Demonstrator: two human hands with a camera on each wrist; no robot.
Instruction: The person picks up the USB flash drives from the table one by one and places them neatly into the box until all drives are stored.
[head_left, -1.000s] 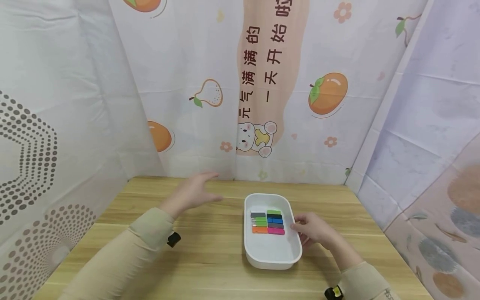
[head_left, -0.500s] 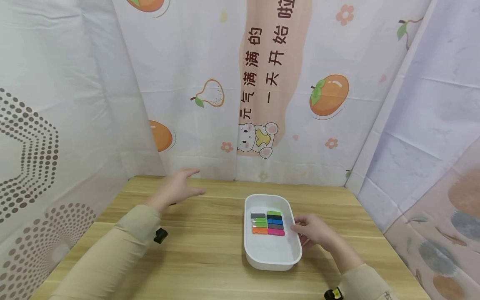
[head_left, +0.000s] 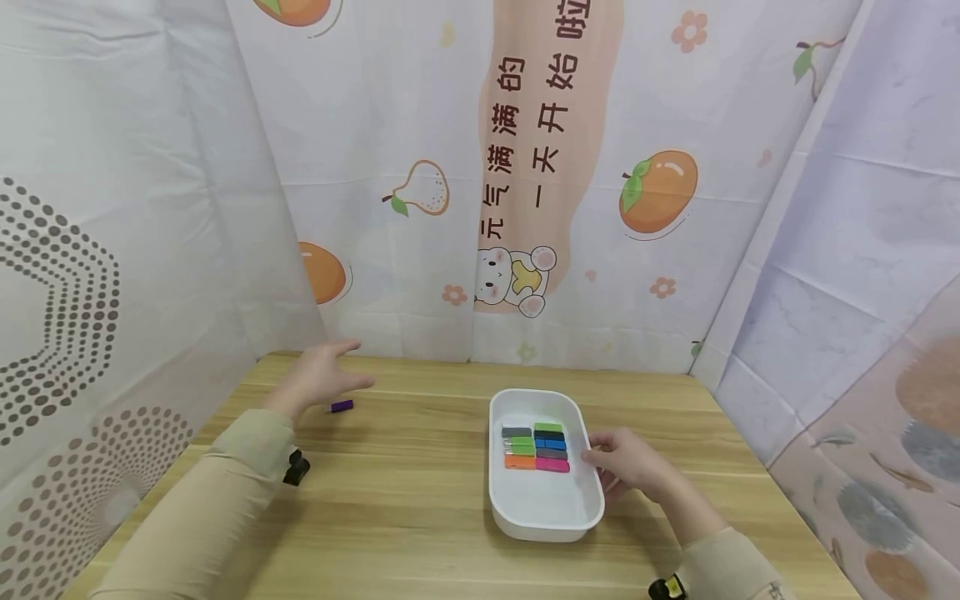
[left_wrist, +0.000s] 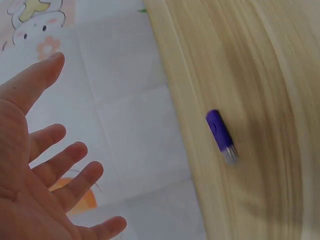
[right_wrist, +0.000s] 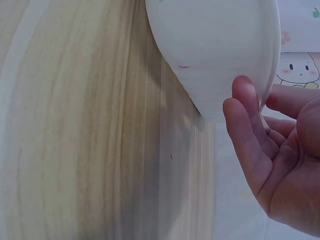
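Observation:
A purple USB flash drive (head_left: 341, 406) with a metal plug lies on the table at the left back. My left hand (head_left: 317, 379) hovers beside and above it, fingers spread, holding nothing. The left wrist view shows the same purple flash drive (left_wrist: 220, 131) apart from the hand. Right of the table's middle stands a white plastic tray (head_left: 546, 504). Several flash drives (head_left: 551, 444) in green, grey, black, blue, orange and pink lie in it in two columns. My right hand (head_left: 630, 462) pinches the tray's right wall, thumb at the rim and fingers outside.
The wooden table (head_left: 420, 500) extends between the left arm and the tray. Behind it hangs a printed curtain (head_left: 390, 267), and more cloth closes in the left and right sides. A black wrist camera (head_left: 297, 467) sits on the left cuff.
My left hand has moved left across the back of the table, and the purple flash drive has come into view beneath it. The right hand and tray have stayed in place.

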